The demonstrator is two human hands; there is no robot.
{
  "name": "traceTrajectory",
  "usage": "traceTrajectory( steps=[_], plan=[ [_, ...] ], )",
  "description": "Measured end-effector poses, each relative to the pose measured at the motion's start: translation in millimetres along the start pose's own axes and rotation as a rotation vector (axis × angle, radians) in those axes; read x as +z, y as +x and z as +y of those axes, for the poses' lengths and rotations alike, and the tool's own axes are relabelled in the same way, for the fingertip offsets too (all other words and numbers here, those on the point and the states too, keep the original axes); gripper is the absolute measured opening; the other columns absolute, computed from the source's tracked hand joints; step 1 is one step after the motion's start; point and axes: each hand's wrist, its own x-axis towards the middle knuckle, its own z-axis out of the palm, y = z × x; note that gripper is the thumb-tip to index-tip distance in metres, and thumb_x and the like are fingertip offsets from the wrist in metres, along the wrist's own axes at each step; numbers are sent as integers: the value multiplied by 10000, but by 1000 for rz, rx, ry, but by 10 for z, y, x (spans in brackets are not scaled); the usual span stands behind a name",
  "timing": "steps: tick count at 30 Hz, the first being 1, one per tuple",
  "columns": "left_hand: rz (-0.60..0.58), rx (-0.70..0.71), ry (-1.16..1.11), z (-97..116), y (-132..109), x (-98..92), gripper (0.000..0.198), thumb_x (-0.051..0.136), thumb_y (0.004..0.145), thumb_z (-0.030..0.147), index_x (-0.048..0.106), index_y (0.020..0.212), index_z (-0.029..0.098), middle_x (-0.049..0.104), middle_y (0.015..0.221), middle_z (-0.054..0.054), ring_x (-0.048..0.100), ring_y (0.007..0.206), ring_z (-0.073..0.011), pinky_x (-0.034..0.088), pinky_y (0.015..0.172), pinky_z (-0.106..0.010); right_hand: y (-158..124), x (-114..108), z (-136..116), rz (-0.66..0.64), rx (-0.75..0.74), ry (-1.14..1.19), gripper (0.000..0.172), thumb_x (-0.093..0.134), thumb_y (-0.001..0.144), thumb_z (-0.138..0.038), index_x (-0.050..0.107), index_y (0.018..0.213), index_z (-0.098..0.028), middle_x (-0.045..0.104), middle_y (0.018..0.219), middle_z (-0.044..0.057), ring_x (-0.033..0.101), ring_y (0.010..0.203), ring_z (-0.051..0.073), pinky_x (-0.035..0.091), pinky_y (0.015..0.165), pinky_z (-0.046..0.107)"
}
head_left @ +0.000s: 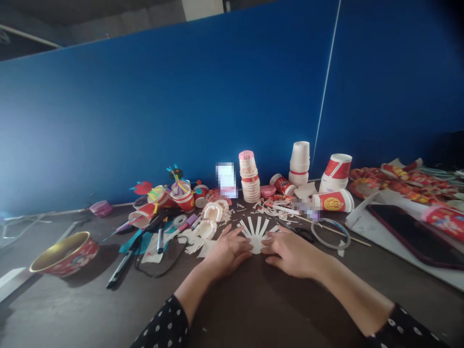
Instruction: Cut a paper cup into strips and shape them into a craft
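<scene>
Nearest to us are our two black sleeves (165, 324) with white spots, low down over the brown worktop (275, 309). Our left hand (232, 249) and our right hand (290, 251) come in from the two sides, palms down. The fingers of both are loose and spread out, not closed on anything, and they touch the two sides of a white paper fan (256, 237). The fan lies flat on the worktop between our hands, and its thin strips point away from us. Over on the left we see a red bowl (78, 258) with a gold inside, and a marker (160, 241) on some paper. On the right, a dark phone (416, 232) lies on white sheets, and a clear ring (328, 245) lies closer to our right hand. Past the fan there are lots of little paper bits (237, 209). Farther back stand a tall cup stack (251, 179) with a pink top and a white cup stack (299, 164), and behind it all is a big blue wall (217, 96)
</scene>
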Motion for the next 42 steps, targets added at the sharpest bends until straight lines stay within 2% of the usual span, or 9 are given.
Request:
traceTrajectory(
  steps=[6, 11, 17, 21, 24, 27, 31, 36, 42],
  plan=[
    [-108, 81, 55, 45, -2, -107, 239, 488, 857, 320, 632, 1043, 281, 563, 1196, -33, 295, 1276, -291, 108, 1049, -562, -15, 30, 33, 13, -25, 5, 231, 499, 815, -248, 660, 977, -220, 652, 1026, 69, 515, 1051, 241, 288, 937, 420],
    [-191, 53, 102, 159, -3, -193, 275, 512, 836, 368, 634, 1042, 233, 504, 1256, -89, 290, 1273, -328, 136, 1035, -584, -27, 24, -23, -18, -10, -20, 267, 502, 802, -258, 635, 1033, -246, 627, 1099, 60, 507, 1075, 241, 285, 956, 413],
    [-158, 34, 97, 184, -8, -170, 341, 491, 832, 449, 634, 1041, 220, 495, 1257, -106, 282, 1278, -325, 148, 1041, -569, 6, 53, -163, -27, 76, -108, 262, 510, 773, -253, 665, 972, -181, 645, 1035, 112, 555, 987, 249, 264, 982, 403],
    [-156, 45, 77, 140, -23, -147, 359, 464, 845, 464, 622, 1072, 237, 391, 1366, -77, 225, 1305, -312, 148, 1046, -561, 2, 65, -99, 19, 48, -31, 244, 504, 792, -270, 671, 955, -198, 655, 1001, 84, 567, 965, 225, 340, 919, 354],
    [-186, 66, 57, 117, -21, -149, 362, 439, 860, 460, 607, 1101, 249, 400, 1362, -52, 206, 1312, -309, 124, 1048, -571, 9, 100, -25, 83, 68, 34, 259, 477, 822, -275, 659, 988, -194, 657, 1015, 78, 570, 974, 214, 369, 903, 337],
    [-215, 72, 39, 101, -9, -151, 391, 431, 864, 460, 563, 1163, 245, 372, 1379, -49, 198, 1312, -319, 133, 1040, -583, 20, 162, 9, 102, 77, 47, 426, 513, 811, -358, 559, 1173, -139, 536, 1245, 133, 449, 1171, 249, 316, 988, 364],
    [-228, 98, 16, 82, 21, -134, 401, 431, 869, 443, 551, 1176, 215, 364, 1377, -80, 240, 1303, -292, 154, 1055, -539, 22, 226, -1, -55, 82, 70, 737, 507, 782, -515, 296, 1372, -125, 257, 1432, 154, 215, 1317, 282, 190, 1061, 449],
    [-224, 109, -20, 52, 36, -105, 407, 445, 869, 416, 547, 1181, 176, 374, 1360, -127, 325, 1270, -251, 203, 1063, -464, 11, 212, -41, -129, 102, 82, 748, 420, 810, -561, 243, 1389, -122, 209, 1445, 152, 144, 1337, 276, 140, 1068, 476],
    [-102, 108, -127, -5, 19, -33, 307, 408, 893, 372, 620, 1051, 214, 470, 1308, -59, 396, 1227, -200, 264, 1052, -376, 1, 202, -10, -135, 96, 99, 818, 455, 764, -614, 216, 1400, -157, 196, 1453, 143, 151, 1333, 292, 93, 1070, 489]
  ],
)
